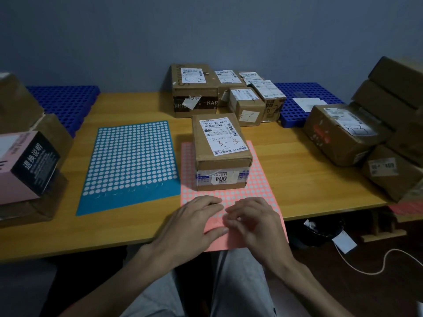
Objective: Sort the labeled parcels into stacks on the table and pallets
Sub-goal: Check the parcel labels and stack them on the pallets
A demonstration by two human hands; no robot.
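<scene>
Blue sticker sheet (130, 165) lies flat; white cable (375, 266) on floor

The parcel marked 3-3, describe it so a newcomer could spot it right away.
Start at the yellow wooden table, then find the pink dot-sticker sheet at its near edge, under both hands. The parcel marked 3-3 stands on that sheet, alone, with 004 upside down on its near side.
</scene>
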